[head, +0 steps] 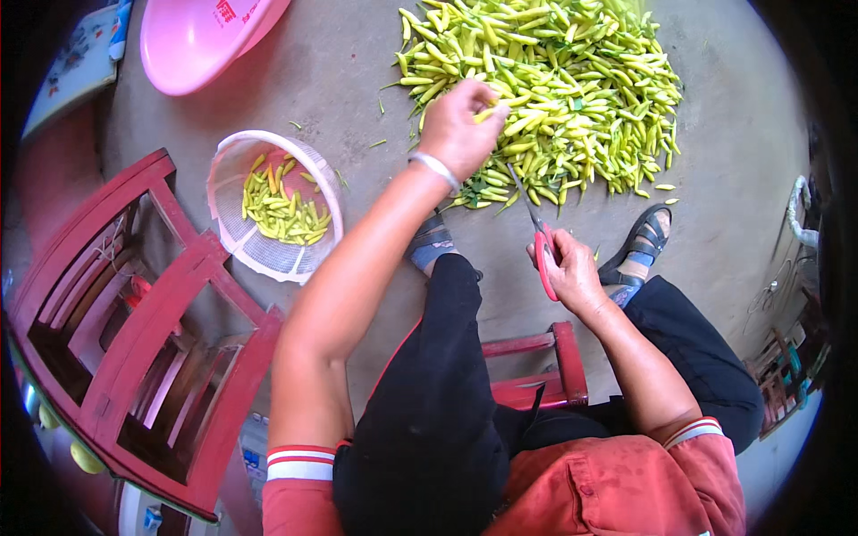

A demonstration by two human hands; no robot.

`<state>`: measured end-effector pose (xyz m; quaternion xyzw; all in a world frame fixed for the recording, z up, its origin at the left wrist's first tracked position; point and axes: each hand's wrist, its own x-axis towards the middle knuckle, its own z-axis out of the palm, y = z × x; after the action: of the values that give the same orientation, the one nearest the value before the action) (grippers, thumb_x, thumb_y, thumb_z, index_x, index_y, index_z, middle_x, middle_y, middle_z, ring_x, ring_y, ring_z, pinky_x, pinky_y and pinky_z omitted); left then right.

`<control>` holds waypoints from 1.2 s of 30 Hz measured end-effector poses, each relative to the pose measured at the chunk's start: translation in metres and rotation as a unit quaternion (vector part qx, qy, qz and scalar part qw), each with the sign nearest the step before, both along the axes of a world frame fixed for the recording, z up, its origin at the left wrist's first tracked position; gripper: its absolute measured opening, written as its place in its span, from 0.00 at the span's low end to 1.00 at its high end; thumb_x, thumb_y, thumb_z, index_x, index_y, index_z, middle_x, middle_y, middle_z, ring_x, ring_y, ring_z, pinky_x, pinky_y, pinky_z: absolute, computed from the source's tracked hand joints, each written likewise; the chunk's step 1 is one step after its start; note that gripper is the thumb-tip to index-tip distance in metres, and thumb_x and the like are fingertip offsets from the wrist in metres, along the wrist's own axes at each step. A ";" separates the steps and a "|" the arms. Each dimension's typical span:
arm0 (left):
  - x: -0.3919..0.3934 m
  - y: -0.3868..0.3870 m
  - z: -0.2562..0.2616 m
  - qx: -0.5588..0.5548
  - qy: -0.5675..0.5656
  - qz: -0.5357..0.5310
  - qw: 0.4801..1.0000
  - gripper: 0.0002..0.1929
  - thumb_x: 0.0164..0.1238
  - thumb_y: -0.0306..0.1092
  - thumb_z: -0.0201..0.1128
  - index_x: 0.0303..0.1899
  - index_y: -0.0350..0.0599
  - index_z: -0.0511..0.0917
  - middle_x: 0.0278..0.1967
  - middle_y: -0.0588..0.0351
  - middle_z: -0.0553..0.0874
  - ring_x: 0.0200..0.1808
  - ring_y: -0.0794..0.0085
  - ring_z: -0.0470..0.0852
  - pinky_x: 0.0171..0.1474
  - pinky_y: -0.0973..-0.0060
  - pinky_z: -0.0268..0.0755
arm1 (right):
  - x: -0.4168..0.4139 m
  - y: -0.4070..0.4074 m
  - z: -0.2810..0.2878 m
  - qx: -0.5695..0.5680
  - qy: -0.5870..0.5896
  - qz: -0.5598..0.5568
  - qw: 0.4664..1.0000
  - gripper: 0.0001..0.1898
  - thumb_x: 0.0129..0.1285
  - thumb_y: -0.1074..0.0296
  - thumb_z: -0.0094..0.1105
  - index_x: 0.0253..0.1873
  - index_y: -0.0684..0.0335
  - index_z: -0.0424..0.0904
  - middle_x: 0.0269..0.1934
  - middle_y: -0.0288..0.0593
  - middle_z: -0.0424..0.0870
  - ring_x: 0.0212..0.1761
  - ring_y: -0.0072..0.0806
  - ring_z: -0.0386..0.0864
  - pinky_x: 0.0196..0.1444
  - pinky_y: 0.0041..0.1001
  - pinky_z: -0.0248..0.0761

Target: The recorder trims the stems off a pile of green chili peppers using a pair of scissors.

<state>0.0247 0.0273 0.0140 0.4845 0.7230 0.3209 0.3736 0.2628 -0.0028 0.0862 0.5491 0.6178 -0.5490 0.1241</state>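
Observation:
A large heap of yellow-green chili peppers (570, 87), some with green stems and leaf bits, lies on the floor before me. My left hand (462, 124) is over the heap's near left side, fingers curled around a yellow-green pepper (483, 115). A pale bangle circles that wrist. My right hand (570, 268) grips red-handled scissors (544, 251) close to the heap's near edge. Their blades point away from me, towards the peppers, and look nearly closed. To the left, a white-and-pink mesh basket (278, 264) tilts slightly and holds a smaller batch of peppers (285, 214).
A pink plastic basin (191, 47) rests at the upper left. Red wooden furniture (154, 342) with an open frame stands left of my arm. A red wooden stool (570, 365) shows between my legs. My sandalled feet flank the scissors. Stem scraps (377, 143) dot the concrete floor.

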 end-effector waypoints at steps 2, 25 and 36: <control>0.010 -0.009 0.018 -0.118 -0.369 0.218 0.896 0.11 0.69 0.39 0.61 0.37 0.41 0.75 0.33 0.58 0.82 0.16 0.85 0.68 0.17 0.85 0.60 | 0.007 0.001 -0.003 0.004 -0.010 0.001 1.000 0.17 0.60 0.54 0.64 0.35 0.65 0.75 0.22 0.51 0.77 0.25 0.46 0.77 0.31 0.38 0.69; 0.043 -0.068 0.027 -0.243 -0.658 0.380 0.604 0.08 0.74 0.39 0.57 0.39 0.45 0.73 0.31 0.59 0.78 0.15 0.88 0.64 0.15 0.86 0.54 | -0.009 -0.007 -0.007 0.108 0.018 0.048 0.993 0.17 0.61 0.53 0.64 0.38 0.63 0.73 0.25 0.52 0.78 0.29 0.51 0.79 0.32 0.43 0.69; 0.026 -0.031 0.004 -0.046 -0.305 0.189 0.932 0.08 0.66 0.35 0.58 0.43 0.44 0.75 0.28 0.54 0.83 0.22 0.74 0.76 0.23 0.79 0.68 | -0.001 -0.010 -0.007 0.081 0.044 -0.024 0.995 0.15 0.62 0.58 0.64 0.36 0.65 0.75 0.22 0.52 0.77 0.24 0.48 0.77 0.29 0.38 0.69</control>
<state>0.0506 -0.0041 0.0183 0.2001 0.6665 0.4843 0.5303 0.2617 -0.0132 0.0796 0.5474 0.6515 -0.5239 0.0390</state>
